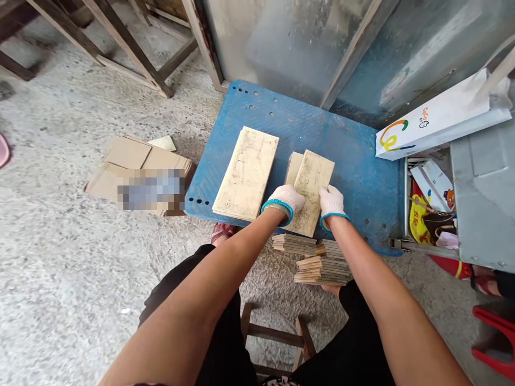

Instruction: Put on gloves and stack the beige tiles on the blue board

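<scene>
Both my hands wear white knit gloves with blue cuffs. Between them a thin, pale, smudged rectangular board lies slanted over another board, whose upper left part shows. My left hand grips the board's left edge, its fingers partly hidden. My right hand has its fingers closed on the right edge. To the left, a stack of similar larger-looking boards lies flat on the blue plastic tabletop. Below the table's near edge, several piles of boards are stacked between my legs.
A cardboard box sits on the concrete floor at left. To the right stand a white paper bag and a grey metal surface. A metal-framed panel borders the far side. A wooden stool and red plastic stool are nearby.
</scene>
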Available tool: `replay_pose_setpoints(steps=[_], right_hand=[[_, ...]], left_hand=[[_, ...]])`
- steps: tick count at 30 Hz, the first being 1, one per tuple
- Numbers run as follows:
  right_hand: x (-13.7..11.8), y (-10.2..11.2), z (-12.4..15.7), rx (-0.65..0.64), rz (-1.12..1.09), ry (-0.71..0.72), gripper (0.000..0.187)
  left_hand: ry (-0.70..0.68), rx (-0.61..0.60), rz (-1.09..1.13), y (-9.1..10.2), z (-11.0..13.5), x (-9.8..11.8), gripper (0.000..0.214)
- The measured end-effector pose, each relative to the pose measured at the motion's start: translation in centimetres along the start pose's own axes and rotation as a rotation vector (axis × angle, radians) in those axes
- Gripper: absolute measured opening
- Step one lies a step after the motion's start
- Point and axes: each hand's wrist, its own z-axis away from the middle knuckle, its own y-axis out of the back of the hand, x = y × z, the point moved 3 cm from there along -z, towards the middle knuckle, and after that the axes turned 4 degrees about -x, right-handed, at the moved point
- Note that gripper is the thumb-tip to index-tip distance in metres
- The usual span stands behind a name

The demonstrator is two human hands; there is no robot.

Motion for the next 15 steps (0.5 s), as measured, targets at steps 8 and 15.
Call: replay_pose_setpoints(steps=[8,15], right_hand=[[-2.0,0.3,-2.5,-0.012,0.243,-0.015,0.029],[-1.9,-0.8,-2.2,-0.029,0.279,0.016,0.027]], left_hand=[[0.084,0.021,-0.020,0.5,-1.0,0.8,0.053],[0.100,0.121,-0.113,0.3,-0.7,0.5,0.053]])
